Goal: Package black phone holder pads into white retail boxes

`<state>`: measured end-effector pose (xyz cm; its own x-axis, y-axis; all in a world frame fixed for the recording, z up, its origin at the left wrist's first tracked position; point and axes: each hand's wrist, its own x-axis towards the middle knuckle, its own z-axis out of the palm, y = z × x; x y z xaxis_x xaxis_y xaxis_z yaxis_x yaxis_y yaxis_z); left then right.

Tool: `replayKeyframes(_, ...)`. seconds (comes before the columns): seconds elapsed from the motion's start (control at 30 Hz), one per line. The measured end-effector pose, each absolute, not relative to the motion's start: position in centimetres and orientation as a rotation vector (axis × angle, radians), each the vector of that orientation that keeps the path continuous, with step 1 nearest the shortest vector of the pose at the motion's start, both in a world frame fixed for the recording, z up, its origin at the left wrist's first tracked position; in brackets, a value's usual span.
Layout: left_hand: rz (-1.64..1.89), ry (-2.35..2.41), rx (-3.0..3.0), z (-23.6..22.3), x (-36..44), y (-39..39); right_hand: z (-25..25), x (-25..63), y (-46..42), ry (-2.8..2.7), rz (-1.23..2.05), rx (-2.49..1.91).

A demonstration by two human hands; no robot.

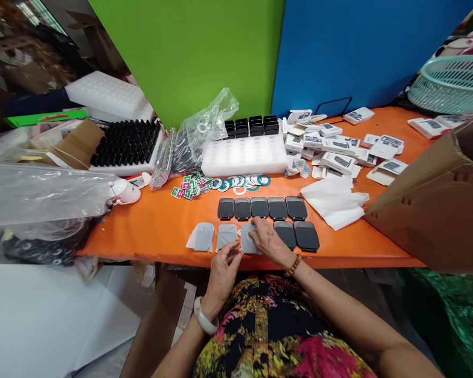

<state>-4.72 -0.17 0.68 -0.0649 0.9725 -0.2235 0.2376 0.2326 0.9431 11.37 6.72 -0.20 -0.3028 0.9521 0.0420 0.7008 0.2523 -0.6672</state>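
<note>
Left hand: the left hand (223,270) has its fingers bent, with a narrow gap between thumb and index finger at the near left corner of the centre gray piece; whether it pinches a thin edge, cannot tell.
Right hand: the right hand (271,242) has its fingertips on the right side of the same piece; whether they grip or only press, cannot tell.
Centre gray piece: the centre gray piece (246,242) lies flat on the tabletop (150,226), between both hands.
Gray pieces: two more gray pieces (204,237), just beyond and left of the left hand.
Black units, near: two black units (307,236), side by side, right of the right hand.
Black units, far: row of five (242,209), just beyond the hands.
Rings and cards: overlapping rings (264,180) and small printed cards (187,188), past the far row.
Foam tray: white foam tray (244,157), beyond the rings.
White sheets: white sheets (335,205), well right of the hands.
</note>
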Motion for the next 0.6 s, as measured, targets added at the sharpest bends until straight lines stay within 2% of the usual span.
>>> replayKeyframes(0.17, 0.899, 1.514, 1.293, 0.3, -4.6, 0.2, 0.7, 11.3, 6.4, -2.189, 0.622, -1.712)
replayKeyframes(0.33, 0.852, 1.524, 1.352, 0.7, -4.4, 0.6, 1.1, 12.9, 5.8, -1.978, 0.563, -1.52)
replayKeyframes(0.47, 0.809, 1.495, 1.371, 0.9, -4.0, 0.9, 0.8, 17.3, 5.5, -1.676, 0.518, -1.477)
replayKeyframes(0.6, 0.79, 1.485, 1.353, 0.8, -2.9, 1.5, 0.0, 23.7, 5.1, -1.452, 0.425, -1.696)
